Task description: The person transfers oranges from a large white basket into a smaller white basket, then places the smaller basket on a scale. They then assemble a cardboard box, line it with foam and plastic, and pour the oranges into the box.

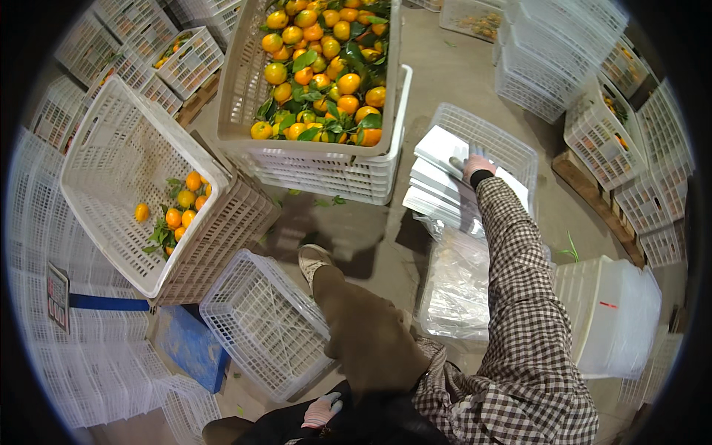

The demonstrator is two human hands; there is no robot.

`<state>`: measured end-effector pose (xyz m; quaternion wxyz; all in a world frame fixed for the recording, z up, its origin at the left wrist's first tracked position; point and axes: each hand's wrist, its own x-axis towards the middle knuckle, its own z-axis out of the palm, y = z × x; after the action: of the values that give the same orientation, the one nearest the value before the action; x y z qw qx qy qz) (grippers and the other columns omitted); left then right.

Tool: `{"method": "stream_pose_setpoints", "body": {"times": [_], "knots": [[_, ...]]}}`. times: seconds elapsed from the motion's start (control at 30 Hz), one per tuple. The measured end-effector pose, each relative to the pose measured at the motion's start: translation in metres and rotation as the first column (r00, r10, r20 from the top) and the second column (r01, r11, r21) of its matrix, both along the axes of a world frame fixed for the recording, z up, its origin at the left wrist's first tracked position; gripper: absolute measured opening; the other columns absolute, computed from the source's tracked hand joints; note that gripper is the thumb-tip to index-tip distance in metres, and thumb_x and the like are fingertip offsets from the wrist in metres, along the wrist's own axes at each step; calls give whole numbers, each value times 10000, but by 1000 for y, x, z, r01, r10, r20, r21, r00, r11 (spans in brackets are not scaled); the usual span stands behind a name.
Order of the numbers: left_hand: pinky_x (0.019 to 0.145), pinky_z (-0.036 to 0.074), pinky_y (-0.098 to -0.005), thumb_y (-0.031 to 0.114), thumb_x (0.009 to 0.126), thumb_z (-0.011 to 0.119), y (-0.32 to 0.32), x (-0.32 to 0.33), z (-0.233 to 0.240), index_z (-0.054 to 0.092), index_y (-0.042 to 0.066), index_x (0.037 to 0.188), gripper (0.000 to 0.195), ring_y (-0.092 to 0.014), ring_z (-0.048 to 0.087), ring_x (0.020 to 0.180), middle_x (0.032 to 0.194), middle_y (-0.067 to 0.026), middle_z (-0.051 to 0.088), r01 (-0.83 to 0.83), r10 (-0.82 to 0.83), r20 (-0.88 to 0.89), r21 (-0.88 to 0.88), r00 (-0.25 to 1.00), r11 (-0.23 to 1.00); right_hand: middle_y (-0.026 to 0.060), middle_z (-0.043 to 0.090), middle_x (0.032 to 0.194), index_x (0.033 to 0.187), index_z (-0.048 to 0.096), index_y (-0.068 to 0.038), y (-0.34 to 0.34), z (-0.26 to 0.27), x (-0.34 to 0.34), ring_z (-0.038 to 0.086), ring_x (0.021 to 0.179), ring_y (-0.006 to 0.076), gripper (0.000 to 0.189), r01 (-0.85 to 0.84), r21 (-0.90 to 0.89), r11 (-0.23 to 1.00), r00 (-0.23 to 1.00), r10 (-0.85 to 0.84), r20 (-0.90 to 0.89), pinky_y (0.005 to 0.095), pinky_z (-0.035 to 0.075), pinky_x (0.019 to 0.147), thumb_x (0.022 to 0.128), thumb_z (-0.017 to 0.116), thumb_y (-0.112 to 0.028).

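Note:
My right hand (477, 162), in a pink and grey work glove, reaches onto a fanned stack of white sheets (439, 181). Its fingers touch the upper sheets; whether they pinch one is hidden. The sheets lie across a clear plastic crate (520, 150). Close to my body at the bottom, my left hand (322, 410), gloved alike, rests by my dark clothing, and no object shows in it. Before me stands a large beige crate (236, 83) full of orange and yellow-green citrus fruit with leaves (322, 72). A tilted white crate (111, 144) holds several citrus fruits (181, 217).
An openwork plastic crate (267, 322) lies beside my leg, next to a blue platform scale (192, 345) with a display (58, 295). Clear plastic film (456, 283) covers a container at right. Stacked crates (556, 61) and wooden pallets (598, 206) line the sides.

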<state>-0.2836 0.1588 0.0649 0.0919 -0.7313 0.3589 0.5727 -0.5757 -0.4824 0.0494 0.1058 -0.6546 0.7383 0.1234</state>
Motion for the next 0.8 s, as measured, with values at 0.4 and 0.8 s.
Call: {"method": "stream_pose_setpoints", "body": {"times": [0.4,0.8], "knots": [[823,503,-374,377,849,616,83,20,-64,667,72,1054,371,-332,648,968,1008,-190,677,-407,409,-18,-136,912,903,190,644,1165,1199,618,-49,-69,-44,-23,601,1098,360,436,-20,35,999,998,18,56,413,482,923,910,520,-361],[732,507,-439,367,857,588,64,19,-77,665,100,979,303,-387,632,865,947,-182,673,-140,181,148,-252,972,957,194,420,1437,1488,282,-130,114,-11,-17,424,1310,369,1124,-352,117,929,927,329,179,571,340,1024,610,777,-626]]}}
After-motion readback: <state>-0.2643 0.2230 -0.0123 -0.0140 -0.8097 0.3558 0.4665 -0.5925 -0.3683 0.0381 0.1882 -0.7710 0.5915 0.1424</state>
